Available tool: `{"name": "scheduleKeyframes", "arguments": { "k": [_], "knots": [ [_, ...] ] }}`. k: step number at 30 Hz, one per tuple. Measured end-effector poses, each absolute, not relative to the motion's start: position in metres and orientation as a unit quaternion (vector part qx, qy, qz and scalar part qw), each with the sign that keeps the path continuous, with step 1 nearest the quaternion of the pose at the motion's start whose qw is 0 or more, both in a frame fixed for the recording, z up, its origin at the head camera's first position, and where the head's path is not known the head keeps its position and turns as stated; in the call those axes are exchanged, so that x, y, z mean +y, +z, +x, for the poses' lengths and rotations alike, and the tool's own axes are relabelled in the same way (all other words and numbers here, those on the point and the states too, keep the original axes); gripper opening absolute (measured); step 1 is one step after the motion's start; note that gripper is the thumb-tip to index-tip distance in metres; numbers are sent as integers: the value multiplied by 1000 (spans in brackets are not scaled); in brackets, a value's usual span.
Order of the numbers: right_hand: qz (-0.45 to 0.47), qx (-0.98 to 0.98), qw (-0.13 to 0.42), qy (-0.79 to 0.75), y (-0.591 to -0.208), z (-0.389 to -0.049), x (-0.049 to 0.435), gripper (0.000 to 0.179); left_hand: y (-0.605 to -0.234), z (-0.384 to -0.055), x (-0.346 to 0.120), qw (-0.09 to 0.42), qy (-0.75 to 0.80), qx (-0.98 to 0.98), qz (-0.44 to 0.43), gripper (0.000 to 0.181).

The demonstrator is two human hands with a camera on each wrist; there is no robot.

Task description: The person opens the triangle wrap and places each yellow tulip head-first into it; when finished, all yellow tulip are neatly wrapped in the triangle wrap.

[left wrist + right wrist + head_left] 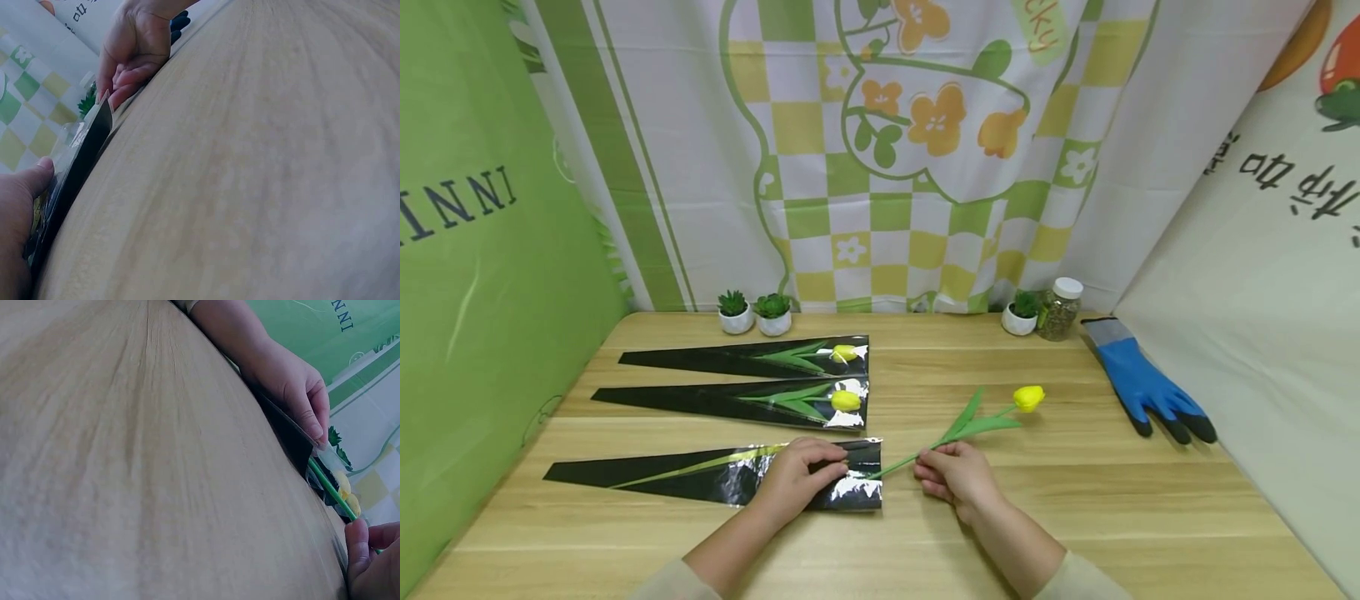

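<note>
Between thumb and fingers, my right hand [958, 479] pinches the green stem of a yellow tulip [1028, 398]. The bloom points away to the right, and the stem's lower end reaches into the mouth of a tapered black flower sleeve [647, 477] with a clear front. My left hand [797, 479] lies over that sleeve near its wide end. In the right wrist view, the left thumb and finger [306, 415] pinch the clear film at the mouth, and the stem [331, 486] runs under it. A yellowish strip [700, 465] shows along the sleeve.
Two more black sleeves, an upper one [685, 360] and a lower one [677, 402], each hold a yellow tulip. Small potted plants [736, 315] and a white-lidded jar [1060, 310] stand along the back edge. A blue glove [1138, 375] lies at the right.
</note>
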State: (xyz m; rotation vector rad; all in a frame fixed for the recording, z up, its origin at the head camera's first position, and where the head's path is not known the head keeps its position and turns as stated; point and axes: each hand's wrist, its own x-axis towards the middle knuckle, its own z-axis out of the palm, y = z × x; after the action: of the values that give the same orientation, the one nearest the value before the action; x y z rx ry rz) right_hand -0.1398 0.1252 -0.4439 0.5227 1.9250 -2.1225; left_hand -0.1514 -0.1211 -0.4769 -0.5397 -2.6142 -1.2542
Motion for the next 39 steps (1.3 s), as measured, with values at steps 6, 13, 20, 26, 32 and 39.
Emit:
{"name": "scheduleKeyframes", "arguments": {
  "k": [6, 13, 20, 26, 32, 39],
  "knots": [
    [176, 654, 131, -724, -444, -141, 126, 25, -477, -151, -121, 99, -429, -878, -187, 16],
    [173, 654, 141, -723, -444, -142, 127, 36, -476, -151, -122, 94, -428, -880, -182, 16],
    [162, 657, 141, -723, -444, -140, 128, 36, -476, -150, -122, 89, -430, -881, -177, 16],
    [129, 687, 126, -704, -438, -141, 140, 35, -477, -151, -122, 88, -428, -880, -185, 16],
    [16, 854, 50, -517, -428, -158, 166, 29, -475, -151, -122, 95, -423, -881, -191, 16],
    [-169, 943, -45, -283, -426, -184, 189, 23, -475, -151, -121, 95, -427, -877, -197, 17]
  ]
}}
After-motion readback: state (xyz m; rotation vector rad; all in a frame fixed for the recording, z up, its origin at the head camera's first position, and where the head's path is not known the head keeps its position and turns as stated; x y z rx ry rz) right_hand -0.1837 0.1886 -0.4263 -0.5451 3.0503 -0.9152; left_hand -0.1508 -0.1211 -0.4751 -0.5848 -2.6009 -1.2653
